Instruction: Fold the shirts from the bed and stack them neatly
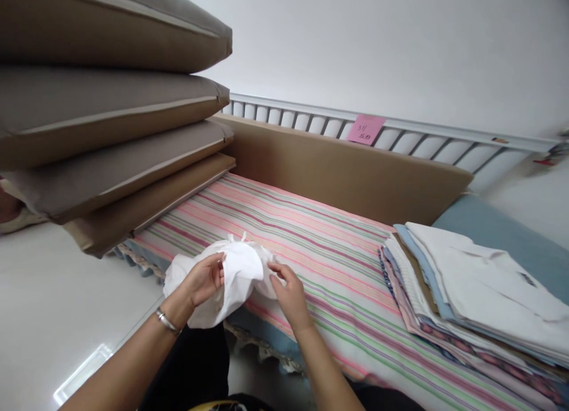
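A bunched white cloth (242,275), perhaps a garment, lies at the front edge of the striped bed sheet, with part of it hanging over the edge. A thin white tie sticks up from its far side. My left hand (205,279), with a silver bracelet at the wrist, has its fingers curled and grips a raised fold of the cloth. On the other side, my right hand (288,289) is close against the cloth. Its fingers are bent, with thumb and index finger slightly apart, and nothing shows between them.
A stack of folded clothes (480,286), white on top, lies at the right on the striped sheet (338,263). Several thick grey-brown cushions (115,103) are piled at the left. A brown board (338,168) leans against the white railing behind, below a pink note (365,129).
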`<action>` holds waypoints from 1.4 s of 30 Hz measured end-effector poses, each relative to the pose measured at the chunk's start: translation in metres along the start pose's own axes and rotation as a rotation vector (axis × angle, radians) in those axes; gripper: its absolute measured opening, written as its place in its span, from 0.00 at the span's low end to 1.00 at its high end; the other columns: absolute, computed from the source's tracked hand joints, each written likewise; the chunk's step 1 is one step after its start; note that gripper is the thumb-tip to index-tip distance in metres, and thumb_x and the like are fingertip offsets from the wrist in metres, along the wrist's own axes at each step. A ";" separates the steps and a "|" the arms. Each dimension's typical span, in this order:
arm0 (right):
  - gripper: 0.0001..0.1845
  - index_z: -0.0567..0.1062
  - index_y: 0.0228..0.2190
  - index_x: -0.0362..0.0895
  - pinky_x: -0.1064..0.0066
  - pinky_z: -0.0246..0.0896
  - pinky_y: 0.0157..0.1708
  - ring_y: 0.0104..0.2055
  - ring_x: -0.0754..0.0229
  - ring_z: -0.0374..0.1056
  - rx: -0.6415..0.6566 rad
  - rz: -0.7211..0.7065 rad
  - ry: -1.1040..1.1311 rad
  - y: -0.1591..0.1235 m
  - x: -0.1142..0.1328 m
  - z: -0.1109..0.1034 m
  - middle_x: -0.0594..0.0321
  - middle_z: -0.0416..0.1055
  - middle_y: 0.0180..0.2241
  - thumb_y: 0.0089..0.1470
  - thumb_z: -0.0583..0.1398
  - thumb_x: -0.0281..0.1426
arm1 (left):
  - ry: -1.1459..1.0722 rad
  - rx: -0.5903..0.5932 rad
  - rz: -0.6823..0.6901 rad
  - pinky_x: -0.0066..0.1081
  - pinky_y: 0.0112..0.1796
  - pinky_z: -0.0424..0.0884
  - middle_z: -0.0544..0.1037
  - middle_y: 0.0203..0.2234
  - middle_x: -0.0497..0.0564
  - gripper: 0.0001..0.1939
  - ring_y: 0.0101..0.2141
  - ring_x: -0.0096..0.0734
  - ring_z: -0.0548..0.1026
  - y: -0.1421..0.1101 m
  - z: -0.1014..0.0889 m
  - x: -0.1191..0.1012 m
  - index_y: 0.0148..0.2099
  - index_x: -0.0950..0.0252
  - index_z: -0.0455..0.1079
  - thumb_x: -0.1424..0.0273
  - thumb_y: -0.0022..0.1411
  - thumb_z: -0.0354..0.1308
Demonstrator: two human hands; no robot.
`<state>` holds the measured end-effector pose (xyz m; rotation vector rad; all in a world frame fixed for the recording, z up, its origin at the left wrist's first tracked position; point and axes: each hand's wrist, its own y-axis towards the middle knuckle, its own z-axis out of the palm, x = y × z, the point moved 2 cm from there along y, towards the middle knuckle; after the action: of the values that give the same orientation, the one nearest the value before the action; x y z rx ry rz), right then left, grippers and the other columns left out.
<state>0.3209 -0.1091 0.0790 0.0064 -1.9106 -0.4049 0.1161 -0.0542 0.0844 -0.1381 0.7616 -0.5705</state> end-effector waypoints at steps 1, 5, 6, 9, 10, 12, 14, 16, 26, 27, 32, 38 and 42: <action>0.17 0.74 0.41 0.47 0.60 0.57 0.52 0.49 0.56 0.64 0.033 -0.073 -0.067 -0.003 0.004 0.004 0.58 0.71 0.45 0.47 0.56 0.31 | -0.018 0.026 -0.003 0.24 0.26 0.72 0.74 0.23 0.46 0.02 0.22 0.24 0.73 0.000 0.000 0.000 0.34 0.67 0.66 0.74 0.57 0.56; 0.26 0.69 0.49 0.49 0.59 0.53 0.56 0.54 0.54 0.60 0.129 -0.188 -0.193 -0.008 0.009 0.024 0.58 0.68 0.50 0.45 0.58 0.29 | 0.009 0.077 0.018 0.25 0.33 0.73 0.76 0.29 0.49 0.07 0.29 0.27 0.76 -0.003 0.006 0.005 0.39 0.67 0.68 0.74 0.56 0.60; 0.26 0.69 0.49 0.48 0.60 0.54 0.55 0.54 0.54 0.61 0.129 -0.185 -0.189 -0.007 0.008 0.028 0.58 0.68 0.50 0.45 0.57 0.29 | 0.018 0.084 0.028 0.25 0.34 0.72 0.76 0.29 0.49 0.07 0.29 0.27 0.76 -0.004 0.008 0.006 0.38 0.67 0.68 0.75 0.55 0.60; 0.19 0.72 0.45 0.46 0.63 0.56 0.53 0.51 0.55 0.64 0.100 -0.139 -0.123 -0.002 0.003 0.031 0.58 0.70 0.47 0.49 0.55 0.30 | 0.039 0.094 0.040 0.24 0.33 0.71 0.75 0.27 0.48 0.07 0.28 0.25 0.75 -0.011 0.014 0.011 0.34 0.66 0.68 0.75 0.53 0.63; 0.18 0.72 0.44 0.46 0.63 0.57 0.52 0.50 0.55 0.65 0.096 -0.114 -0.101 -0.001 0.001 0.029 0.58 0.71 0.46 0.50 0.54 0.31 | 0.067 0.099 0.041 0.25 0.33 0.71 0.75 0.27 0.48 0.07 0.28 0.25 0.74 -0.013 0.016 0.012 0.34 0.66 0.68 0.74 0.52 0.63; 0.17 0.72 0.42 0.45 0.61 0.59 0.49 0.47 0.54 0.67 0.089 -0.052 -0.085 0.001 -0.001 0.024 0.57 0.73 0.43 0.50 0.55 0.34 | 0.178 0.057 0.067 0.27 0.33 0.70 0.76 0.30 0.50 0.11 0.29 0.27 0.75 -0.021 0.013 0.012 0.38 0.66 0.69 0.72 0.51 0.64; 0.17 0.73 0.40 0.44 0.60 0.60 0.47 0.44 0.52 0.69 0.072 0.003 -0.103 0.004 -0.004 0.018 0.56 0.75 0.39 0.49 0.55 0.37 | 0.329 -0.067 0.167 0.28 0.34 0.69 0.77 0.34 0.54 0.16 0.33 0.31 0.75 -0.032 0.000 0.008 0.43 0.66 0.70 0.69 0.51 0.65; 0.17 0.74 0.37 0.43 0.60 0.61 0.45 0.42 0.51 0.69 0.054 0.032 -0.131 0.006 -0.007 0.012 0.56 0.76 0.37 0.48 0.56 0.39 | 0.470 -0.228 0.342 0.30 0.36 0.68 0.77 0.35 0.55 0.17 0.35 0.34 0.75 -0.049 -0.023 0.001 0.44 0.66 0.71 0.67 0.51 0.64; 0.21 0.74 0.35 0.44 0.62 0.62 0.40 0.37 0.51 0.71 -0.022 0.107 -0.147 0.013 -0.020 0.013 0.56 0.76 0.33 0.44 0.57 0.46 | 1.204 -0.445 0.778 0.42 0.57 0.52 0.67 0.54 0.53 0.25 0.56 0.44 0.60 -0.116 -0.128 0.005 0.54 0.55 0.67 0.70 0.53 0.60; 0.21 0.74 0.35 0.44 0.62 0.62 0.40 0.37 0.51 0.71 -0.021 0.112 -0.149 0.013 -0.021 0.013 0.55 0.76 0.34 0.44 0.57 0.46 | 1.218 -0.437 0.784 0.44 0.58 0.50 0.63 0.57 0.52 0.27 0.58 0.44 0.57 -0.111 -0.128 0.009 0.56 0.55 0.64 0.71 0.53 0.60; 0.23 0.74 0.35 0.43 0.60 0.62 0.41 0.39 0.49 0.71 0.005 0.140 -0.190 0.013 -0.016 0.006 0.54 0.77 0.35 0.42 0.57 0.46 | 1.238 -0.374 0.847 0.45 0.59 0.44 0.59 0.60 0.52 0.21 0.61 0.45 0.51 -0.076 -0.111 0.004 0.50 0.54 0.70 0.73 0.53 0.59; 0.23 0.75 0.34 0.42 0.63 0.62 0.36 0.35 0.52 0.70 -0.077 0.122 -0.234 0.027 0.018 -0.035 0.57 0.76 0.32 0.42 0.58 0.47 | 0.944 -0.260 0.754 0.37 0.55 0.55 0.77 0.39 0.55 0.08 0.48 0.43 0.68 -0.048 -0.075 -0.052 0.32 0.60 0.77 0.76 0.47 0.63; 0.17 0.73 0.30 0.43 0.69 0.59 0.30 0.29 0.59 0.65 -0.145 -0.016 -0.290 0.051 0.066 -0.084 0.64 0.72 0.26 0.44 0.57 0.44 | 0.933 -0.275 0.798 0.27 0.36 0.66 0.76 0.26 0.49 0.05 0.32 0.35 0.71 -0.045 -0.030 -0.110 0.31 0.64 0.75 0.74 0.49 0.59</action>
<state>0.3820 -0.0966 0.1791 -0.1390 -2.1619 -0.5799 0.0118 -0.0310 0.1445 0.2014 1.6880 0.2886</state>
